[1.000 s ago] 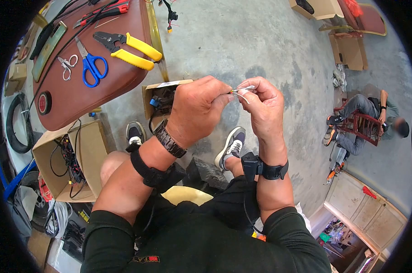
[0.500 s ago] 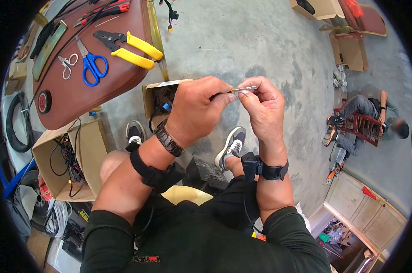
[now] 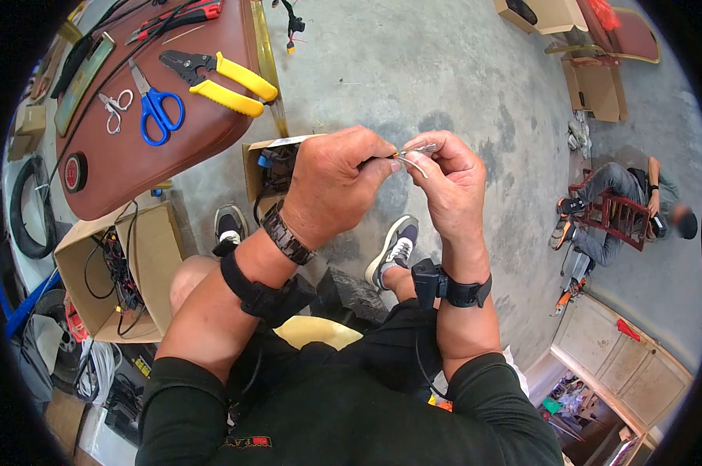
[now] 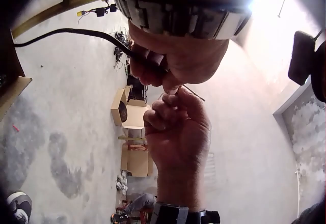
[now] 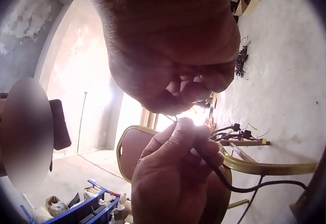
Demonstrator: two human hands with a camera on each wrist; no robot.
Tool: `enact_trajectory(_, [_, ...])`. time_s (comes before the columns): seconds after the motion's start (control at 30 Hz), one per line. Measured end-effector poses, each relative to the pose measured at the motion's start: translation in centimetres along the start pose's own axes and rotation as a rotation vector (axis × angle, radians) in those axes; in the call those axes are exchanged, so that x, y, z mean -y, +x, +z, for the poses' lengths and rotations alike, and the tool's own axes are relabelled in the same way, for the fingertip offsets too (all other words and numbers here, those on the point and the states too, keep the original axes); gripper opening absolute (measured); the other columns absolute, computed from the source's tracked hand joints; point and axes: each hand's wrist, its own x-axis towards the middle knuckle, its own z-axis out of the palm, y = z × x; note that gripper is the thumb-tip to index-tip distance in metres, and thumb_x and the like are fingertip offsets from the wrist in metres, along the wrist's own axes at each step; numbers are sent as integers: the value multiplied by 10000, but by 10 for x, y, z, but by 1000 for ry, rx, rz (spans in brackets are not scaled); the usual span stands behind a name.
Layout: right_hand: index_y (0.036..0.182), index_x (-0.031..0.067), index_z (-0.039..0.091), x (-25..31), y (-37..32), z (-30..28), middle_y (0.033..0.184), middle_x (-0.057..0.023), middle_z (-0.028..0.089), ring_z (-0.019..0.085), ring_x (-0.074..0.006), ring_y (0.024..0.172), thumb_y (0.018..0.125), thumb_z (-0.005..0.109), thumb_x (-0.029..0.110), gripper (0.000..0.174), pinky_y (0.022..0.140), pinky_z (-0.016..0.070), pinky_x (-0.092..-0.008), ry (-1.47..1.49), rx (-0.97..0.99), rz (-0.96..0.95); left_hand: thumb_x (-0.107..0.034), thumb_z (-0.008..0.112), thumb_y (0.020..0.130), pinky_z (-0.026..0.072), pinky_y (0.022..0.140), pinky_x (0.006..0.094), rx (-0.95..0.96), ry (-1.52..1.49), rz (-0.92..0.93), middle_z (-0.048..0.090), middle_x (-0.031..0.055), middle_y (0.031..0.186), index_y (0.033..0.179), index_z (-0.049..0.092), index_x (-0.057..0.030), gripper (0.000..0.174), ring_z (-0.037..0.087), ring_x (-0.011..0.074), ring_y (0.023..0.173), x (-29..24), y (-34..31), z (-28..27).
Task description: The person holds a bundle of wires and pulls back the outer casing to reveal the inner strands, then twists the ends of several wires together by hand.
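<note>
My left hand grips a black cable close to its end, thumb and forefinger pinching where thin wires come out. These wires are silvery and pale, with a spot of yellow-orange beside the left fingertips. My right hand pinches the wires between thumb and forefinger, its tips close to the left ones. One pale strand curves out over the right thumb. In the right wrist view the cable trails from the left hand off to the right. Fingers hide most of the wires there.
On a brown padded seat lie yellow-handled wire strippers, blue scissors, small folding scissors and a tape roll. Cardboard boxes with cables stand below. A seated person is at the right.
A pale strand, lying along the other wires half a second ago, now sticks out over the right thumb again. Both hands stay almost in place.
</note>
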Motion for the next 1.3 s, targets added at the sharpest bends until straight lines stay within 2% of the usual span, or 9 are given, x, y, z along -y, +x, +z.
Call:
enact_trajectory(0.23, [940, 10, 647, 3, -1, 0, 773, 53, 584, 485, -12, 687, 887, 621, -10, 62, 604, 395, -181, -32, 13, 10, 14, 746, 764, 493, 613, 287, 22, -23, -24, 675, 99, 759, 847, 683, 7, 104, 640, 171, 672, 0, 0, -1])
enact_trajectory(0.43, [909, 22, 654, -3, 1, -3, 779, 54, 579, 478, -12, 682, 864, 609, -32, 83, 601, 385, -182, -85, 9, -130, -21, 740, 795, 472, 612, 260, 87, -152, -174, 668, 57, 754, 858, 690, 1, 84, 600, 107, 683, -2, 0, -2])
enact_trajectory(0.57, [911, 26, 661, -2, 1, -3, 784, 52, 579, 480, -11, 686, 851, 614, -36, 98, 600, 384, -184, -23, 6, -114, -26, 746, 799, 464, 614, 251, 108, -234, -245, 663, 33, 753, 868, 692, 3, 92, 579, 86, 687, 1, -1, -3])
enact_trajectory(0.67, [920, 23, 662, -1, 2, -4, 785, 50, 583, 488, -12, 692, 847, 629, -23, 93, 602, 386, -185, -14, -3, -68, -21, 754, 789, 460, 610, 247, 83, -188, -222, 657, 37, 746, 863, 689, 3, 101, 571, 83, 679, 0, -1, -4])
enact_trajectory(0.87, [925, 21, 660, 2, 3, -2, 772, 49, 586, 484, -21, 670, 850, 653, 14, 75, 583, 381, -193, 3, -15, 14, -10, 756, 776, 466, 591, 269, 31, -52, -43, 661, 75, 740, 853, 682, 1, 107, 597, 124, 651, 3, 0, -2])
enact_trajectory(0.93, [922, 26, 660, 2, 4, -5, 754, 46, 584, 477, -26, 650, 864, 655, 49, 63, 568, 376, -197, -24, -8, 18, -9, 755, 772, 474, 590, 285, 16, -23, -18, 665, 90, 747, 846, 679, -2, 106, 614, 157, 645, 3, 1, -2])
enact_trajectory(1.03, [897, 34, 666, -3, 6, -13, 717, 43, 579, 473, -30, 626, 888, 649, 114, 83, 548, 371, -199, 99, 43, 134, -9, 754, 764, 482, 586, 307, 9, 47, 30, 664, 107, 752, 834, 666, -7, 113, 632, 206, 641, 2, 2, -2])
enact_trajectory(1.13, [866, 43, 673, -2, 6, -14, 687, 42, 574, 464, -30, 606, 902, 639, 155, 123, 530, 363, -203, 40, 50, 140, -10, 753, 756, 484, 582, 324, 25, 101, 86, 656, 117, 750, 825, 648, -13, 126, 637, 248, 645, 3, 2, -2])
enact_trajectory(1.3, [849, 44, 677, 1, 6, -11, 686, 50, 575, 463, -24, 605, 883, 658, 139, 103, 529, 364, -204, 14, 24, 177, -9, 749, 753, 480, 577, 334, 29, 161, 124, 651, 120, 748, 824, 635, -17, 134, 640, 271, 652, 5, 1, -2])
